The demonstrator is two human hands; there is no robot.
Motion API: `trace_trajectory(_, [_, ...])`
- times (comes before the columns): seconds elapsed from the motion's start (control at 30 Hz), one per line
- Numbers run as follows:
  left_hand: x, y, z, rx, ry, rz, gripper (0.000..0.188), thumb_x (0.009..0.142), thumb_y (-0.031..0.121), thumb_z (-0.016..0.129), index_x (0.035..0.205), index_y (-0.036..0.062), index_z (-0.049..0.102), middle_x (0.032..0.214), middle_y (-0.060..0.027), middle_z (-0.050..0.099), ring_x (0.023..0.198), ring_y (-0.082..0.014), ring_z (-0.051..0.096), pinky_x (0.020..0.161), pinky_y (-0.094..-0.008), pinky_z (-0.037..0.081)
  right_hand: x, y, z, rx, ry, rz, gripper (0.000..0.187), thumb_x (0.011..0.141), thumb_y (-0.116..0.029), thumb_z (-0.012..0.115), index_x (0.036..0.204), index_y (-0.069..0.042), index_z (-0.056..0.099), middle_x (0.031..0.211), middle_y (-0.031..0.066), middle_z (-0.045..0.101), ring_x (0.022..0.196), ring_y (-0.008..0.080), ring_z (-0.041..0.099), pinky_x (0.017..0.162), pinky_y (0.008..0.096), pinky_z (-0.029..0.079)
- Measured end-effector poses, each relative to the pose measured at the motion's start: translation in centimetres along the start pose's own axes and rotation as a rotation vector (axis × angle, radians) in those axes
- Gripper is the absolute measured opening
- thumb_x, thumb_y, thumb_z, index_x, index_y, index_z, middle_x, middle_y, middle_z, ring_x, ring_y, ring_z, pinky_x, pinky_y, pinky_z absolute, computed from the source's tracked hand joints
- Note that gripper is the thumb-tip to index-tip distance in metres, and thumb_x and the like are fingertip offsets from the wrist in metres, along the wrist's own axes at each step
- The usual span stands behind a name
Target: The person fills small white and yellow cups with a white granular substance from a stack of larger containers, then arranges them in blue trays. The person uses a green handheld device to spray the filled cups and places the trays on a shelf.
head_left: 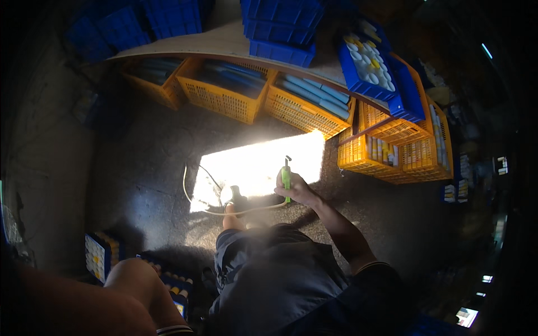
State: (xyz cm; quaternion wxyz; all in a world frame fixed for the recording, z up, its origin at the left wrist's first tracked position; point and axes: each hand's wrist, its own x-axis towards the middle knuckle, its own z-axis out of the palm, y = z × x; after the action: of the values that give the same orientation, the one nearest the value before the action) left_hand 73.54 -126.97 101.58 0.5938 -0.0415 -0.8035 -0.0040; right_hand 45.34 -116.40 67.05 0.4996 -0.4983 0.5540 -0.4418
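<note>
**Green tool held upright over the sunlit floor**

Nearest, a bare knee (134, 274) and dark shorts (274, 274) are seen. The right hand (297, 189) is clenched around a green tool (286, 178), whose long axis stands nearly vertical, its dark tip pointing up and away. A pale hose (193, 204) is looped on the floor beside it. The left hand cannot be made out. Beyond, yellow crates (302, 109) are lined under a shelf, with blue crates (280, 28) stacked above.
</note>
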Motion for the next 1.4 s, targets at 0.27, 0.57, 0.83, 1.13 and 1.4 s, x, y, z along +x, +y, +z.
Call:
trace_trajectory(0.27, [1.4,-13.1,9.3,-0.461,0.061,0.030,0.065,0.095,0.030,0.067,0.147,0.0034,0.038,0.143,-0.0202,0.050,0.134,-0.0356,0.049,0.110,-0.0509,0.043,4.6,4.4,-5.9,-0.291,0.100,0.200,0.037,0.086,-0.020,0.074,0.114,-0.005,0.054,0.092,0.0089,0.061,0.087,0.0210,0.059,0.077,0.0369,0.049])
trace_trajectory(0.57, [-2.5,-15.9,33.0,-0.932,-0.232,-0.879,0.050,0.094,0.016,0.066,0.140,0.0040,0.049,0.137,-0.0196,0.055,0.129,-0.0318,0.055,0.108,-0.0455,0.046,0.0,7.2,-15.3,0.020,0.361,0.312,0.027,0.087,-0.011,0.072,0.108,-0.006,0.056,0.093,0.0049,0.059,0.089,0.0167,0.058,0.079,0.0336,0.049])
trace_trajectory(0.83, [-17.7,-13.3,68.6,-1.612,-0.775,-1.704,0.052,0.095,0.023,0.067,0.138,0.0039,0.046,0.142,-0.0228,0.046,0.132,-0.0399,0.046,0.106,-0.0520,0.049,-4.7,11.6,-27.6,0.389,0.553,0.301,0.020,0.087,-0.003,0.070,0.102,-0.006,0.058,0.094,0.0013,0.056,0.091,0.0129,0.056,0.081,0.0307,0.049])
trace_trajectory(1.13, [-22.5,-13.8,84.7,-1.407,-0.037,-1.779,0.055,0.093,0.014,0.067,0.142,0.0060,0.041,0.147,-0.0155,0.044,0.140,-0.0319,0.038,0.118,-0.0485,0.031,-13.3,17.3,-35.9,0.496,1.279,0.328,0.026,0.092,-0.010,0.069,0.116,-0.002,0.061,0.086,0.0020,0.058,0.078,0.0149,0.058,0.077,0.0330,0.051])
trace_trajectory(1.4, [-24.2,-17.0,52.6,-0.849,-0.333,-2.205,0.045,0.092,0.020,0.065,0.130,0.0002,0.053,0.116,-0.0145,0.063,0.101,-0.0277,0.067,0.080,-0.0364,0.060,-12.2,10.7,-43.2,0.600,1.251,0.190,0.024,0.096,-0.016,0.068,0.116,-0.005,0.061,0.086,0.0013,0.057,0.068,0.0095,0.054,0.052,0.0286,0.041])
